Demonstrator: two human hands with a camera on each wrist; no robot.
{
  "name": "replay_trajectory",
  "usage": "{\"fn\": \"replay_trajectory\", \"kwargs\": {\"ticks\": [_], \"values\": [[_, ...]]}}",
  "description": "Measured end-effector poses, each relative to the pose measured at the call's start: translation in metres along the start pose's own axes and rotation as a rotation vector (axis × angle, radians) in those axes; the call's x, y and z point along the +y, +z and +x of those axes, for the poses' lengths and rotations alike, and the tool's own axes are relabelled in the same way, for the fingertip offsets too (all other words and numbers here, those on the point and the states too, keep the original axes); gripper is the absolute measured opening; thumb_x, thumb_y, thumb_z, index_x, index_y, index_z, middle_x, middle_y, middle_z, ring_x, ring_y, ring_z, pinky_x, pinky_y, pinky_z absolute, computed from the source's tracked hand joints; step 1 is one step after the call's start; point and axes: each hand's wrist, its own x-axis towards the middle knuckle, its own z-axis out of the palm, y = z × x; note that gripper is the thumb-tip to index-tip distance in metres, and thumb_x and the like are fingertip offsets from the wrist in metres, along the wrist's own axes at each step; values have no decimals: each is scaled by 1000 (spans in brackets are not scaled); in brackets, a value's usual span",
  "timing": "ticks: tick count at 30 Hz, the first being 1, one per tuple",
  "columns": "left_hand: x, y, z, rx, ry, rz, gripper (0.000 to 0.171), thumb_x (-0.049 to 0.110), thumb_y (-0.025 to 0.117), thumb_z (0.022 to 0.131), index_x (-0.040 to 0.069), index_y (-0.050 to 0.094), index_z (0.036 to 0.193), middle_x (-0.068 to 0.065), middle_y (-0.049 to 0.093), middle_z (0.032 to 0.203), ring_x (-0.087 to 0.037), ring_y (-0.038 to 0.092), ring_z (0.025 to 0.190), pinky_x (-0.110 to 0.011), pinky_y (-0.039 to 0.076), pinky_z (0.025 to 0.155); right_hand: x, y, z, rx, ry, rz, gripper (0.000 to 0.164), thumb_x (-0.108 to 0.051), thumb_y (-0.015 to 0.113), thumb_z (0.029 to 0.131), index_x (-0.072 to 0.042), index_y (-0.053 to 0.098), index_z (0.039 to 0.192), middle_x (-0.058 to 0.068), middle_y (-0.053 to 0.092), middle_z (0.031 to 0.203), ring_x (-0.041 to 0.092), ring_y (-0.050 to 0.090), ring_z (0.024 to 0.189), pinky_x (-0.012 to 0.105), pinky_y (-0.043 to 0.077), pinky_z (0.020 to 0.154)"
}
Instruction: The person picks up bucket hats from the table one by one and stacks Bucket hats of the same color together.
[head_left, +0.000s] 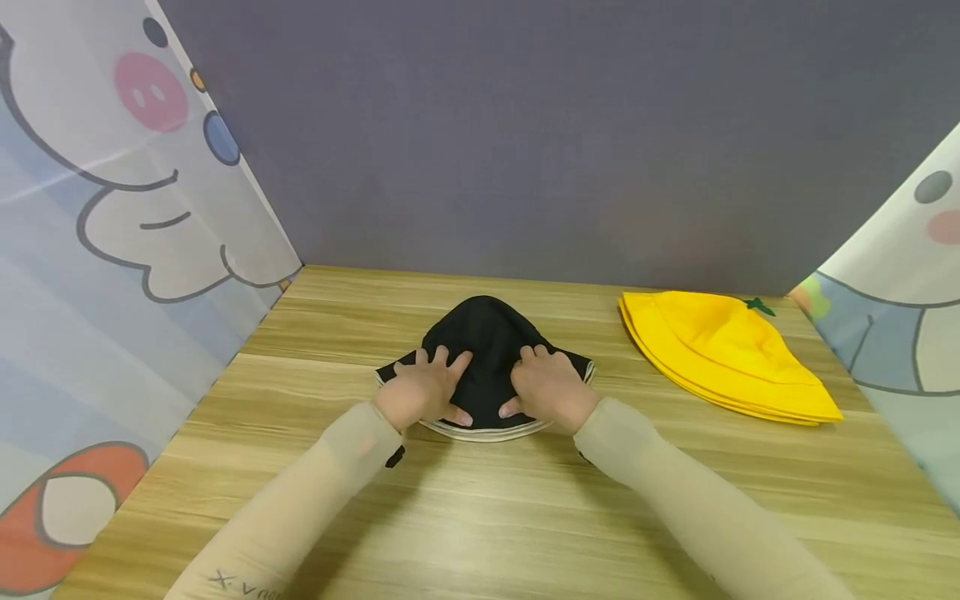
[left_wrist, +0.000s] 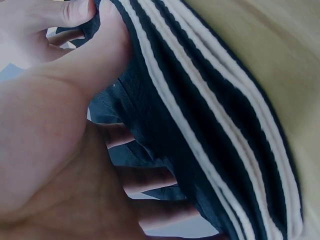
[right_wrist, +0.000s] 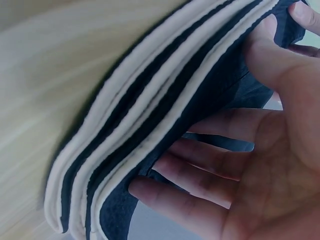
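Observation:
A black bucket hat lies folded flat at the middle of the table, its crown toward the back and its pale-edged brim toward the person. On the left half of the brim rests my left hand, its fingers spread. My right hand lies on the right half, thumb pointing inward. Both wrist views show several layers of the brim with white piping stacked along the edge. The fingers of the right hand stretch over the fabric without wrapping round it. A small black tab sticks out below the left wrist.
Yellow hats, apparently stacked and folded, lie at the right with a green leaf on top. A grey panel stands behind the wooden table. Cartoon-printed sheets border both sides.

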Motion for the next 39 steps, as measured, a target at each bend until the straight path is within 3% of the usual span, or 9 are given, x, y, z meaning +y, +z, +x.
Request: {"fn": "replay_trajectory", "kwargs": {"ticks": [8, 14, 26, 32, 39], "values": [[-20, -1, 7, -28, -35, -96, 99, 63, 57, 75, 23, 2, 147, -19, 9, 148, -48, 15, 126, -67, 27, 90, -10, -9, 26, -77, 58, 64, 67, -64, 51, 76, -11, 60, 115, 9, 48, 109, 24, 43, 95, 37, 43, 72], [-33, -3, 8, -39, -67, -111, 100, 62, 59, 76, 23, 0, 147, -20, 9, 147, -48, 16, 126, -68, 27, 90, -17, -12, 38, -61, 77, 102, 71, -62, 51, 78, -7, 55, 121, 9, 46, 112, 24, 42, 97, 39, 43, 74], [-39, -1, 11, -20, -108, -110, 99, 64, 57, 75, 21, 3, 147, -23, 13, 145, -50, 16, 125, -68, 29, 88, -17, -16, 53, -108, 98, 142, 78, -59, 50, 80, -7, 37, 138, 11, 40, 128, 27, 40, 111, 41, 41, 87], [-43, -2, 14, -14, -125, -110, 97, 64, 55, 77, 21, 4, 147, -25, 15, 143, -51, 17, 124, -69, 30, 86, -13, -14, 63, -121, 104, 167, 80, -59, 50, 81, -13, 28, 143, 9, 33, 136, 26, 31, 122, 41, 30, 100], [-54, -1, 21, -19, -133, -120, 97, 64, 53, 78, 20, 1, 147, -26, 11, 145, -53, 14, 124, -70, 29, 86, -13, -16, 75, -103, 101, 215, 80, -58, 51, 81, -14, 28, 143, 9, 31, 139, 26, 27, 127, 42, 25, 103]]}}
